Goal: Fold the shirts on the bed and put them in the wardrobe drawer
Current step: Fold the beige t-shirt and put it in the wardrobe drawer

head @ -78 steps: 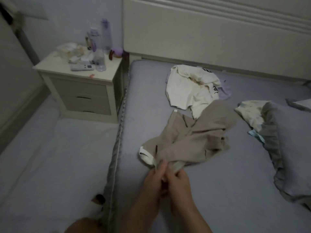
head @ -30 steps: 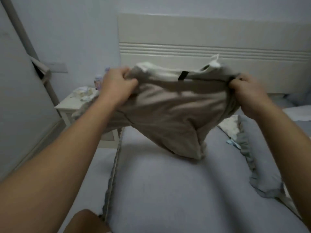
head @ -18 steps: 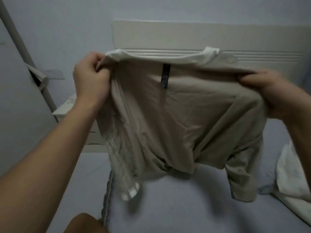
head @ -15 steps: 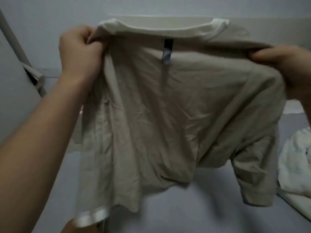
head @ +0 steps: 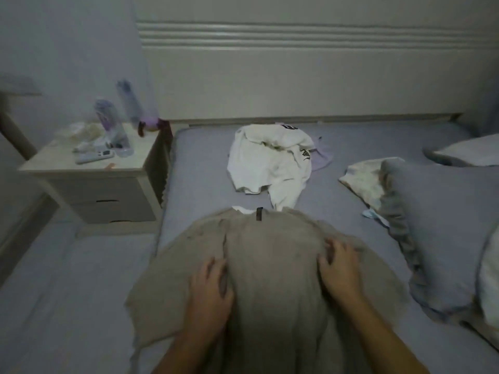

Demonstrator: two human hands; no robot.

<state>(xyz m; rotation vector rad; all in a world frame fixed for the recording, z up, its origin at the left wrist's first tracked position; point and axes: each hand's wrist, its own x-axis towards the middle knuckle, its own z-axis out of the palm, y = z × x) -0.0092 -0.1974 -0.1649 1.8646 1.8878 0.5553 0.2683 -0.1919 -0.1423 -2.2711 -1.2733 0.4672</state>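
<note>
A beige shirt (head: 272, 255) lies spread flat on the grey bed (head: 205, 168), collar and black neck tag pointing toward the headboard. My left hand (head: 209, 290) presses on its left side with spread fingers. My right hand (head: 339, 268) rests flat on its right side. A crumpled white shirt (head: 267, 160) with black print lies further up the bed, a bit of lilac cloth (head: 322, 157) peeking from behind it. The wardrobe drawer is not in view.
A bedside table (head: 89, 182) with bottles, a remote and clutter stands left of the bed. Grey pillows (head: 442, 225) fill the right side, a cream patterned cloth (head: 364, 176) tucked under one. The pale headboard (head: 297, 76) spans the back.
The beige shirt, held up in the air by its shoulders a moment ago, now lies flat on the bed. Both hands have let go and press down on it.
</note>
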